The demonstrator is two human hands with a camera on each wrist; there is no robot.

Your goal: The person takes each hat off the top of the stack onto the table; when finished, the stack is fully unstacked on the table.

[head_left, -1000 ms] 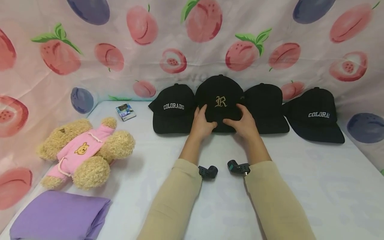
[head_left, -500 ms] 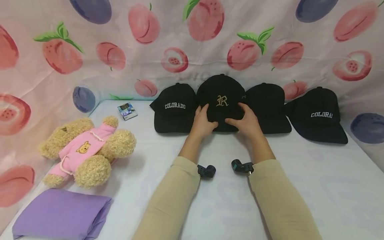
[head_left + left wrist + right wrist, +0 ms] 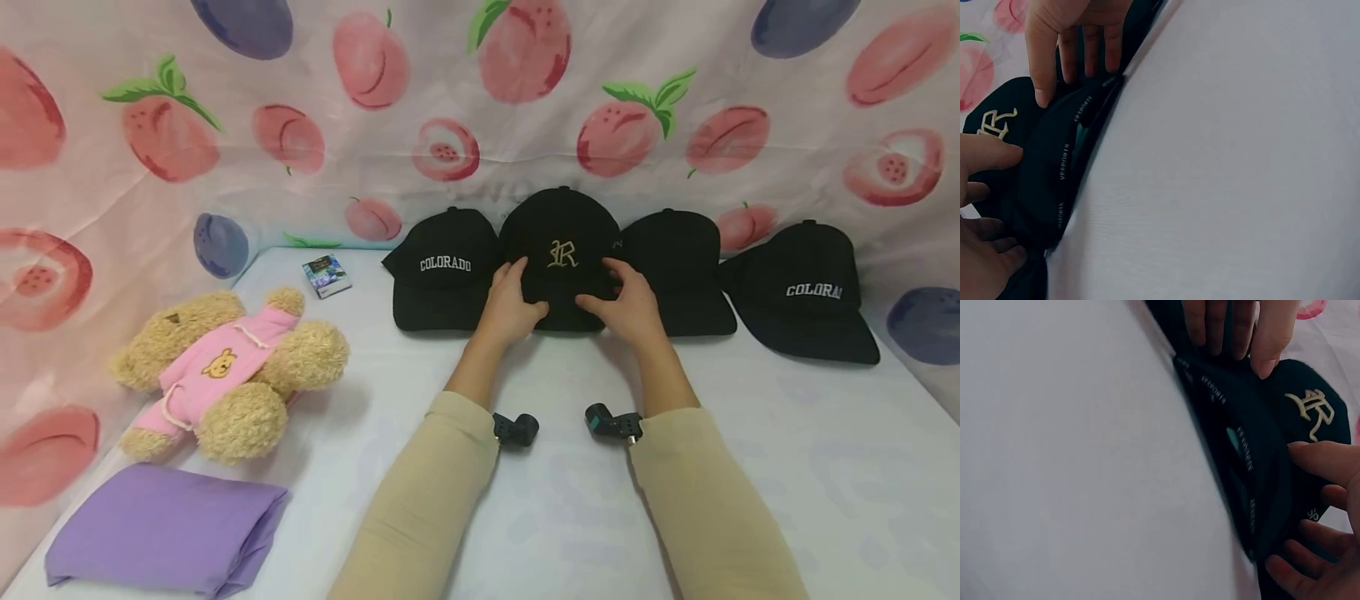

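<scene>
Four hands' breadth aside, a black baseball cap with a gold R (image 3: 562, 252) stands mid-row against the backdrop, brim toward me. My left hand (image 3: 512, 307) is at the cap's left side, thumb and fingers spread apart, near the brim. On the other side, my right hand (image 3: 628, 302) has loosely extended fingers and a thumb near the brim's edge. In the left wrist view, printed tape shows along the underside of the cap (image 3: 1035, 162). Whether the fingertips still touch the cap is hard to tell.
Black COLORADO caps stand at left (image 3: 442, 271) and far right (image 3: 806, 292), with another black cap (image 3: 675, 271) between. A teddy bear (image 3: 225, 367), small book (image 3: 327, 276) and folded purple cloth (image 3: 165, 529) lie on the left of the white surface (image 3: 570, 517).
Both hands have spread slightly outward from the gold R cap, the right a little more clearly. The cap keeps its place in the row. The whole view has shifted slightly.
</scene>
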